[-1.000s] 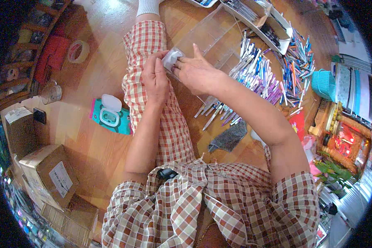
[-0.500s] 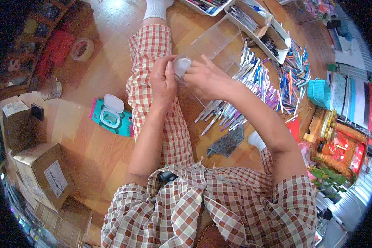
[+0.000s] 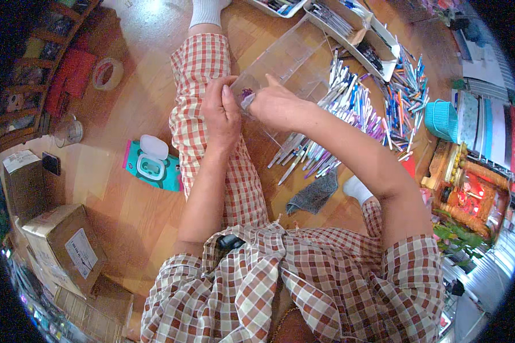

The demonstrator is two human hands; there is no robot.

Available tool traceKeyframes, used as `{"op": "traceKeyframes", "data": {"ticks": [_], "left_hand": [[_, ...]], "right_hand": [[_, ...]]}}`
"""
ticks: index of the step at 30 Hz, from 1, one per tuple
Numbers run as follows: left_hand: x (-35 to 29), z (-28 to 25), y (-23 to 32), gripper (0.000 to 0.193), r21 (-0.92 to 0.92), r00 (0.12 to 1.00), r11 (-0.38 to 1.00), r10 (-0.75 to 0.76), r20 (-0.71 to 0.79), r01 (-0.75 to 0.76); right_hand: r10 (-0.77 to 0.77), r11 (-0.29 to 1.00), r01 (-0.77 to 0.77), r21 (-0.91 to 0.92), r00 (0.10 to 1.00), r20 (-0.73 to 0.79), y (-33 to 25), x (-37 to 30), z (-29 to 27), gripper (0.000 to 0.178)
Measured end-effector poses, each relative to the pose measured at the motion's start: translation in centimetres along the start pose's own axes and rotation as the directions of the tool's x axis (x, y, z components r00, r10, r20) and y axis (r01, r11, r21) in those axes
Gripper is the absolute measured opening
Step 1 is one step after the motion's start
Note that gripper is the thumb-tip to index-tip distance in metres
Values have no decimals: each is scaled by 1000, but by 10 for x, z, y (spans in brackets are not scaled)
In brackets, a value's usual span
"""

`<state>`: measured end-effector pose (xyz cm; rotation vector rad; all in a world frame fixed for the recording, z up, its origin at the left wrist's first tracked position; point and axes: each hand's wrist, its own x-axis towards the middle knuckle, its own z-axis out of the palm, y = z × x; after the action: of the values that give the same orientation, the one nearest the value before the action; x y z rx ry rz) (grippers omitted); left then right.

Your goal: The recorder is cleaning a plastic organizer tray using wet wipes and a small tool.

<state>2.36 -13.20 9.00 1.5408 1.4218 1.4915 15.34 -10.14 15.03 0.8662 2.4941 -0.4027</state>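
Note:
My left hand (image 3: 221, 114) is closed on the near-left end of a clear plastic organizer box (image 3: 289, 60) with divided compartments, over my checked trouser leg. Inside that end, my right hand (image 3: 276, 107) pinches a crumpled white wipe (image 3: 247, 102), mostly hidden by the fingers. Just beyond the wipe is a small dark purple patch (image 3: 246, 92), too small to make out. Right of the box lies a big pile of pens (image 3: 349, 108), many of them white, blue and purple.
White trays (image 3: 357, 34) of pens stand at the far right. An opened teal wipes pack (image 3: 151, 163) lies left of my leg. Also around are a tape roll (image 3: 107, 74), a glass jar (image 3: 70, 131), cardboard boxes (image 3: 63, 243), a grey cloth (image 3: 313, 192) and a teal basket (image 3: 442, 120).
My right hand has lowered and bunched the white wipe into the end of the box, its fingers pointing more downward. The purple patch now shows. My left hand keeps its grip.

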Motion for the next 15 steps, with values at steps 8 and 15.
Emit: {"op": "traceKeyframes", "data": {"ticks": [8, 15], "left_hand": [[-2, 5, -5, 26, -7, 999, 1000, 26, -45, -26], [-6, 11, -10, 27, -77, 999, 997, -21, -26, 19]], "right_hand": [[99, 886, 81, 457, 929, -356, -1, -29, -3, 7], [-132, 979, 119, -166, 988, -75, 4, -20, -7, 17]]}}
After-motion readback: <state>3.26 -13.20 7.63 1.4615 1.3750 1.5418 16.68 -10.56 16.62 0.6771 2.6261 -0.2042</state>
